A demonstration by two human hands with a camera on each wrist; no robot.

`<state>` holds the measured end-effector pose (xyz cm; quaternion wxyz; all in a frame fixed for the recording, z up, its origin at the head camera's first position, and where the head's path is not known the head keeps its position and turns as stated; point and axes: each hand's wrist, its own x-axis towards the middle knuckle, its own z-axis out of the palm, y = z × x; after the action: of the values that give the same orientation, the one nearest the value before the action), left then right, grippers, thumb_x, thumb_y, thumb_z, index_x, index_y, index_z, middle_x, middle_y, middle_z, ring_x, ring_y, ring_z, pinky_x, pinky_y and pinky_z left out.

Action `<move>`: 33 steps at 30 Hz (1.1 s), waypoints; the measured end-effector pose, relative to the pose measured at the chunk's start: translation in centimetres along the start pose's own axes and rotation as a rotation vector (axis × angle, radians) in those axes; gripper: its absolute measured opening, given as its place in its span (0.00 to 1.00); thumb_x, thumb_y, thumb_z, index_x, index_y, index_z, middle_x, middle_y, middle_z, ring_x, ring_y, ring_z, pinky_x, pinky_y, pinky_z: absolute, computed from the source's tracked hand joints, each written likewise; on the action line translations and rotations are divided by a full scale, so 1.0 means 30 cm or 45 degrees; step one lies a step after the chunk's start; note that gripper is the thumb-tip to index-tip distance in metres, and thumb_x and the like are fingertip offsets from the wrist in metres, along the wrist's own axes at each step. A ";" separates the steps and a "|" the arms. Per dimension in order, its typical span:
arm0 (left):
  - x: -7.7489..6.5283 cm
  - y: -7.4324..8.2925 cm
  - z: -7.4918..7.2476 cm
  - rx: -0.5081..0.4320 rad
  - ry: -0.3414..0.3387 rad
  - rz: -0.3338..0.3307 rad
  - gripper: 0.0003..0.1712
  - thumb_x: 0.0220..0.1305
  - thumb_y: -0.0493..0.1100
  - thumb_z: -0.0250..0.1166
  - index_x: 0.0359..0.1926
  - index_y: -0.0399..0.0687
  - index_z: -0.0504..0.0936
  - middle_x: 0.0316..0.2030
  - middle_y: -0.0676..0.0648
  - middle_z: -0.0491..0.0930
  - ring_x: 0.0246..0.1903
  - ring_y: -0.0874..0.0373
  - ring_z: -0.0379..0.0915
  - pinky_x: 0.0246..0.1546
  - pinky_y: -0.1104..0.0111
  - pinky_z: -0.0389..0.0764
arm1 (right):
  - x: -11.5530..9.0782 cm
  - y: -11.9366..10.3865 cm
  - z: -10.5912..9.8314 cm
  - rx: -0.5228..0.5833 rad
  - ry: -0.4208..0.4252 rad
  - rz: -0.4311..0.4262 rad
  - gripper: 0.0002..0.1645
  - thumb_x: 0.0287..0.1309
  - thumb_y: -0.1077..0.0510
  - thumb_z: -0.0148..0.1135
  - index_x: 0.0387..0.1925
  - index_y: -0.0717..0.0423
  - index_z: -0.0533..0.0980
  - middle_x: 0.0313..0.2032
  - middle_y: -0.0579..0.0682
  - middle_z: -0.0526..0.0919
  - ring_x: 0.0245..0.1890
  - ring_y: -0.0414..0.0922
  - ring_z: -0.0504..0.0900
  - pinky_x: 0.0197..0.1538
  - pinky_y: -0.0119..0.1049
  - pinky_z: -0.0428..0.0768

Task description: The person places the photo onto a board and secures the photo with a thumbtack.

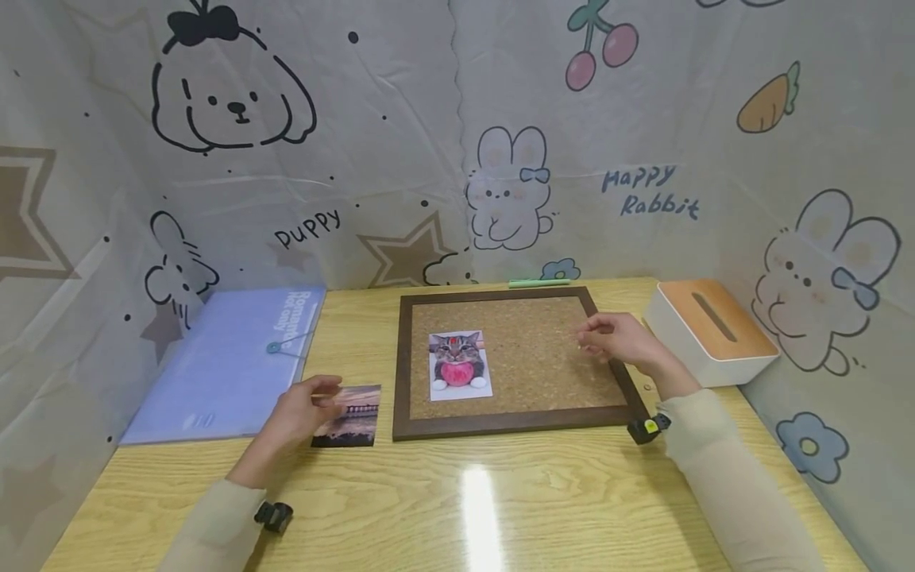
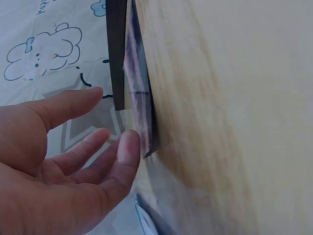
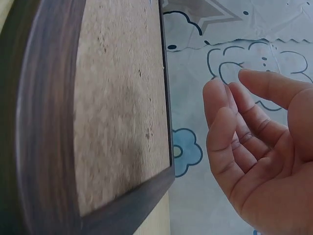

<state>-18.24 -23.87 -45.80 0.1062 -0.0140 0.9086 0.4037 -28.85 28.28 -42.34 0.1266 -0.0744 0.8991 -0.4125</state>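
A cork board (image 1: 529, 342) with a dark brown frame lies on the table. On its left part is a photo of a cat with a pink round thing (image 1: 460, 367), a small red spot near its top. Left of the board lies a sunset photo (image 1: 357, 417). My left hand (image 1: 295, 415) hovers at that photo's left side; in the left wrist view its thumb and fingers stand apart with nothing between them, fingertips close to the photo's edge (image 2: 138, 88). Over the board's right side, my right hand (image 1: 623, 340) holds nothing visible, its fingers (image 3: 220, 142) loosely bent.
A translucent blue-violet document folder (image 1: 221, 365) lies at the left. Behind the board rests a green pen-like stick (image 1: 539, 283). A white tissue box with an orange-brown top (image 1: 715, 326) stands at the right, near the patterned curtain (image 1: 400, 119) that encloses the table.
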 end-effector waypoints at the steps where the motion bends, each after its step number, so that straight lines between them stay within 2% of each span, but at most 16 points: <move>1: 0.000 0.002 -0.003 0.002 0.004 -0.002 0.33 0.67 0.42 0.65 0.70 0.40 0.67 0.63 0.34 0.73 0.59 0.39 0.75 0.48 0.58 0.85 | -0.002 0.005 -0.005 0.004 0.002 -0.001 0.21 0.70 0.51 0.59 0.53 0.63 0.77 0.49 0.62 0.86 0.42 0.54 0.85 0.38 0.38 0.84; 5: -0.007 0.002 -0.021 0.046 0.017 -0.023 0.35 0.65 0.41 0.67 0.70 0.39 0.67 0.62 0.32 0.73 0.57 0.38 0.75 0.47 0.57 0.84 | -0.020 0.031 -0.023 0.031 -0.004 -0.005 0.21 0.71 0.52 0.57 0.54 0.66 0.75 0.47 0.65 0.85 0.40 0.54 0.83 0.36 0.38 0.84; 11: -0.019 -0.018 -0.034 0.192 -0.040 -0.049 0.40 0.63 0.46 0.70 0.71 0.36 0.65 0.63 0.28 0.71 0.61 0.32 0.68 0.57 0.44 0.76 | -0.056 0.080 -0.048 0.054 -0.012 0.035 0.24 0.72 0.51 0.56 0.56 0.68 0.73 0.48 0.67 0.83 0.41 0.50 0.84 0.37 0.38 0.84; 14: -0.017 -0.027 -0.029 0.222 -0.073 -0.032 0.45 0.60 0.48 0.73 0.71 0.35 0.63 0.64 0.26 0.70 0.62 0.29 0.66 0.60 0.42 0.73 | -0.069 0.099 -0.056 0.058 -0.019 0.062 0.24 0.73 0.51 0.55 0.57 0.67 0.73 0.50 0.66 0.83 0.41 0.47 0.85 0.40 0.39 0.84; 18: -0.013 -0.028 -0.021 0.224 -0.074 -0.001 0.47 0.58 0.47 0.74 0.72 0.35 0.62 0.63 0.27 0.70 0.62 0.29 0.66 0.59 0.42 0.74 | -0.077 0.127 -0.069 0.047 -0.018 0.080 0.23 0.73 0.50 0.53 0.56 0.66 0.73 0.50 0.64 0.84 0.40 0.44 0.86 0.43 0.42 0.83; 23: -0.015 -0.018 -0.011 0.233 -0.057 0.014 0.46 0.58 0.44 0.75 0.72 0.35 0.63 0.62 0.27 0.69 0.59 0.31 0.68 0.55 0.45 0.78 | -0.094 0.159 -0.081 0.049 -0.018 0.099 0.23 0.73 0.50 0.54 0.55 0.67 0.73 0.51 0.63 0.84 0.39 0.43 0.85 0.39 0.40 0.83; 26: -0.013 -0.010 -0.004 0.285 -0.024 0.037 0.46 0.55 0.43 0.76 0.70 0.34 0.65 0.57 0.29 0.72 0.53 0.37 0.72 0.49 0.50 0.79 | -0.106 0.166 -0.084 0.069 -0.027 0.106 0.24 0.72 0.51 0.55 0.55 0.67 0.73 0.51 0.63 0.84 0.39 0.43 0.85 0.36 0.39 0.83; 30: -0.010 0.000 0.006 0.330 -0.002 0.049 0.46 0.52 0.41 0.77 0.70 0.35 0.66 0.48 0.36 0.72 0.42 0.48 0.68 0.36 0.60 0.71 | -0.116 0.172 -0.085 0.094 -0.042 0.114 0.25 0.72 0.51 0.55 0.56 0.68 0.73 0.50 0.63 0.84 0.40 0.45 0.85 0.34 0.38 0.82; 33: -0.009 0.003 0.007 0.323 -0.006 0.037 0.45 0.52 0.40 0.77 0.69 0.36 0.67 0.45 0.38 0.71 0.38 0.50 0.64 0.34 0.62 0.68 | -0.120 0.177 -0.085 0.100 -0.048 0.121 0.24 0.72 0.51 0.56 0.56 0.68 0.73 0.49 0.63 0.83 0.40 0.45 0.85 0.35 0.37 0.82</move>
<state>-17.94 -23.67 -45.81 0.1035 0.0137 0.9522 0.2871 -26.30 34.41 -44.18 0.1660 -0.0343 0.8821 -0.4394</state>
